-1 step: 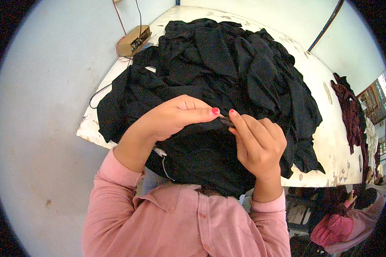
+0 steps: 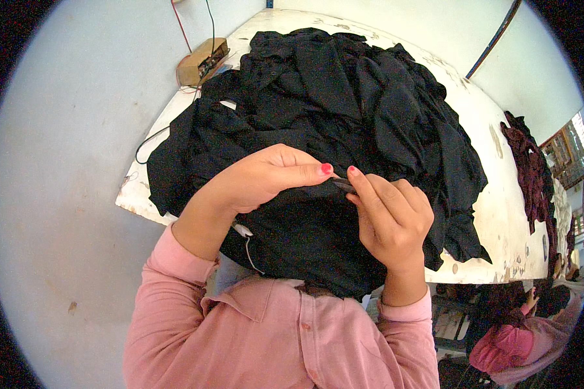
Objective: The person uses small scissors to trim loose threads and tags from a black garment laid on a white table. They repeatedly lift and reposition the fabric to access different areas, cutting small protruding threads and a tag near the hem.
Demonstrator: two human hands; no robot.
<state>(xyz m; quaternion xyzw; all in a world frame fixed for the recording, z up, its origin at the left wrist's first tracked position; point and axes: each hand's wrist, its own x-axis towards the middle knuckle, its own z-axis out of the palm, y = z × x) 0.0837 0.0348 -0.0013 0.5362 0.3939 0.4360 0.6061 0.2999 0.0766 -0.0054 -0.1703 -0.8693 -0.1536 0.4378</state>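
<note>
And here we are above the pile of black cloth (image 2: 350,97), heaped across the white worktop (image 2: 503,249), with both hands meeting over the near middle of it: the right hand (image 2: 396,217) has thumb and forefinger pinched on a small dark piece (image 2: 344,186), while the left hand (image 2: 266,175) brings its thumb right up to the other end, its fingers bent out of sight, so whether that one is clamped on anything I cannot tell! The two sets of fingertips sit just apart, and the dark piece bridges the narrow gap in front of the pile; an edge of cloth or a little tool, it's too small to say. The step in hand looks like fine fingertip work, and I'd judge the next move calls for a steady right pinch and a left thumb free to shift without dragging the folds. Now the edges: the pile spills over the worktop's near side against the pink shirt (image 2: 266,324), and a white scrap (image 2: 243,230) with a loose thread (image 2: 247,247) lies at its near left, a possible snag for the left wrist; off its far left sits a brown box (image 2: 203,63), and left of it the wall (image 2: 78,162) seems to leave less room, so the roomier side looks like the worktop strip to the pile's right, with maroon cloth (image 2: 529,175) beyond and a co-worker (image 2: 509,347) well apart at its near right
</note>
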